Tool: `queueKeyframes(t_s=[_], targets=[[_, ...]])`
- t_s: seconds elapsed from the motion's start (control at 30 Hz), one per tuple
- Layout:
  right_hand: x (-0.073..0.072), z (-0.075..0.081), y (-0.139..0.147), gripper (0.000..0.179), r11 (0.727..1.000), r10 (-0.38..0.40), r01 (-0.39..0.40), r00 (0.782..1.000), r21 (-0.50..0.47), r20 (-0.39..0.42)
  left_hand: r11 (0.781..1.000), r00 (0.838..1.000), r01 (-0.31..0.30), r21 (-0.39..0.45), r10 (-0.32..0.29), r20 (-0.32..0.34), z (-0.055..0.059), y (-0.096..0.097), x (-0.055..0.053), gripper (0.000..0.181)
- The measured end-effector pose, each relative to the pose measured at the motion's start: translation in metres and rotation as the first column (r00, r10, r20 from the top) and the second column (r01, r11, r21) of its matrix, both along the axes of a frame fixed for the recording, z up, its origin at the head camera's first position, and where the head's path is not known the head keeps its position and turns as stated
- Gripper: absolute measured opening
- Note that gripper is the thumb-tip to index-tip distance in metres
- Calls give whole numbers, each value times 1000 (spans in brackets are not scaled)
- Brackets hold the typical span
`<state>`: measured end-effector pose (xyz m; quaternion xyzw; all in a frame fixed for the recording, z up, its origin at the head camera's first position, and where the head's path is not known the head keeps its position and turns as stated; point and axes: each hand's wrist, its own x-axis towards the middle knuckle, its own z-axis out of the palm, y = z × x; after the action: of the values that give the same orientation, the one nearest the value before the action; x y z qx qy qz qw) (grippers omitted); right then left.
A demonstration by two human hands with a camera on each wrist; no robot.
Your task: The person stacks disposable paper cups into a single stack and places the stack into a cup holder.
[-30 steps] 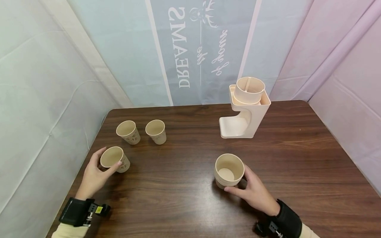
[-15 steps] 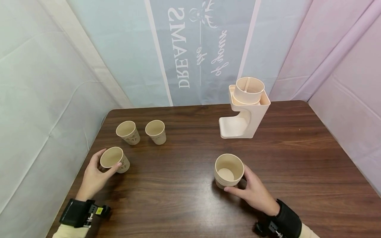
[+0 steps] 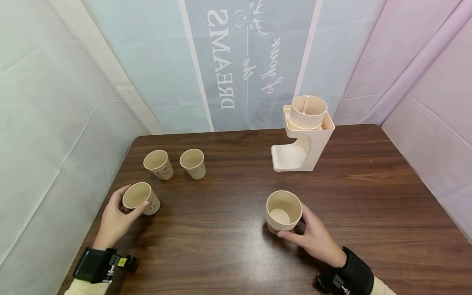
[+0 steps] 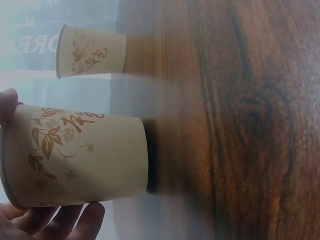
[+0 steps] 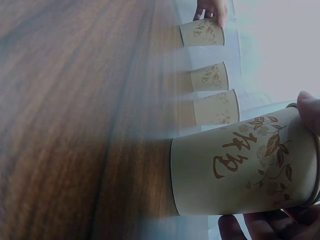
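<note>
On the left, my left hand [image 3: 116, 219] grips a beige paper cup [image 3: 150, 207] near its rim, thumb on the near side and fingers on the far side. Brown leaves and characters decorate that paper cup [image 4: 90, 157] in the left wrist view, its base close over the table. My right hand [image 3: 318, 241] holds another upright paper cup [image 3: 282, 223] between thumb and fingers, right of centre. Several lines ring this cup below its lip, and its inside looks bare. Two more paper cups, one at the left [image 3: 159, 166] and one beside it [image 3: 193, 164], stand behind the left hand.
A cream plastic cup dispenser [image 3: 309, 147], with a round tube on top and a flat foot, stands at the back right of the brown wooden table [image 3: 221, 246]. A printed curtain [image 3: 250, 65] hangs behind, and pale fabric [image 3: 55, 123] borders the left side.
My left hand and its paper cup have shifted very slightly left. The right hand with its cup, the two standing cups and the dispenser keep their places.
</note>
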<state>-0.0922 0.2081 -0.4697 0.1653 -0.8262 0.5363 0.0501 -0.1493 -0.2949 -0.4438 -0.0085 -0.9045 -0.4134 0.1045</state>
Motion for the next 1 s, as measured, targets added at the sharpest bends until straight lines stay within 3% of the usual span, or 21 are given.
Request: queueKeyframes(t_s=[0.57,1.0], targets=[[-1,1,0,83,1000,6,-6,1000,4,15,999,999,36,-5,-36,-32,13,7,5,72],[0,1,1,83,1000,0,-1,999,17,39,998,996,66,3,-66,-61,26,22,7,70]])
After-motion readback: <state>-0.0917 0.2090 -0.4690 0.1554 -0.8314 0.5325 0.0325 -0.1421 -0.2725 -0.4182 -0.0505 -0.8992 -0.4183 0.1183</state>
